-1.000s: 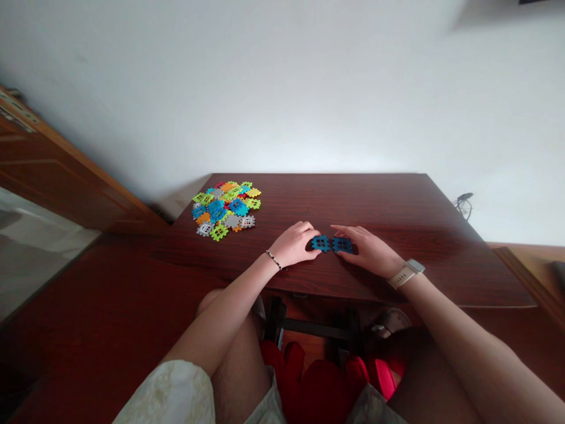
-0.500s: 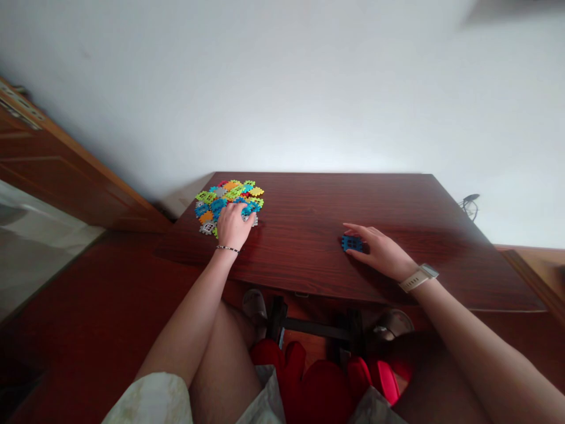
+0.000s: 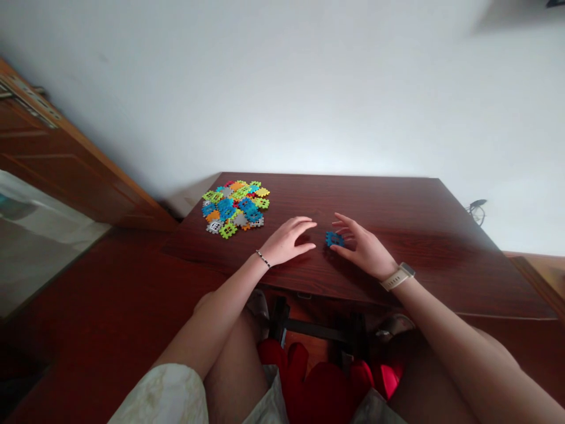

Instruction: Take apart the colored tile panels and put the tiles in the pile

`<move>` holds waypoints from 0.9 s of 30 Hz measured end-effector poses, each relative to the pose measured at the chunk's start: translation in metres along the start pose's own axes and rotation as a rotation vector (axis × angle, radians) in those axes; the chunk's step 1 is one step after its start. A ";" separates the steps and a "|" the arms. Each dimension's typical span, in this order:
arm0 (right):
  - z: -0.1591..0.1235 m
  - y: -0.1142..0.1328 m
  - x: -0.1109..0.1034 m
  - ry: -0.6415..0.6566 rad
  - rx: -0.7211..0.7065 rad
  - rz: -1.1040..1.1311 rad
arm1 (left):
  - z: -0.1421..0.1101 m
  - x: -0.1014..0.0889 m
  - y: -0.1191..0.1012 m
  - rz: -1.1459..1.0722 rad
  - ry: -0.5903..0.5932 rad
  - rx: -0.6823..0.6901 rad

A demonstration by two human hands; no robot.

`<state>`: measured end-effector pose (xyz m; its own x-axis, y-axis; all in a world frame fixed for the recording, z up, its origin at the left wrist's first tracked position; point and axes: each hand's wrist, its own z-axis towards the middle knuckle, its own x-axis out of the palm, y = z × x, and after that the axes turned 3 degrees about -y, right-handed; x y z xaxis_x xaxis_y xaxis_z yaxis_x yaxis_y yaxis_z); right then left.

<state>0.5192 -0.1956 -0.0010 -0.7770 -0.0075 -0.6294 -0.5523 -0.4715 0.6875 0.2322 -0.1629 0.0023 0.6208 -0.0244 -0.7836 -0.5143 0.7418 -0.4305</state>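
My right hand [image 3: 362, 250] rests on the dark wooden table [image 3: 397, 235] and pinches a small blue interlocking tile [image 3: 334, 238] between thumb and fingers. A pale watch sits on that wrist. My left hand [image 3: 286, 240] lies just left of the tile with its fingers stretched out towards it and nothing visible in it. A thin bracelet is on its wrist. A pile of several colourful tiles [image 3: 236, 206] (green, blue, orange, grey, yellow) lies at the table's far left corner, well apart from both hands.
A white wall stands behind the table. A wooden door or cabinet [image 3: 66, 171] is at the left. Under the table's near edge are my knees, a red seat [image 3: 326, 383] and sandals. A dark cable [image 3: 477, 209] hangs by the table's right side.
A second ago two blue tiles lay between my hands. My left hand went to the pile and has come back beside the right hand; only one blue tile is here now.
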 end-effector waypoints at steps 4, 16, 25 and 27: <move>0.005 0.006 0.007 0.021 -0.024 0.052 | 0.010 0.015 -0.008 -0.056 0.066 0.041; 0.002 0.006 0.006 0.008 -0.053 -0.001 | 0.012 0.028 -0.014 -0.064 0.042 0.022; -0.004 0.004 -0.002 -0.049 -0.070 -0.122 | 0.007 -0.019 0.059 0.276 -0.317 -0.350; -0.005 0.004 -0.003 -0.038 -0.077 -0.131 | 0.003 -0.033 0.084 0.348 -0.381 -0.475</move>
<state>0.5205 -0.2016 0.0018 -0.7114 0.0915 -0.6968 -0.6262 -0.5328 0.5693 0.1703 -0.0976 -0.0066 0.4924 0.4628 -0.7371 -0.8699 0.2882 -0.4002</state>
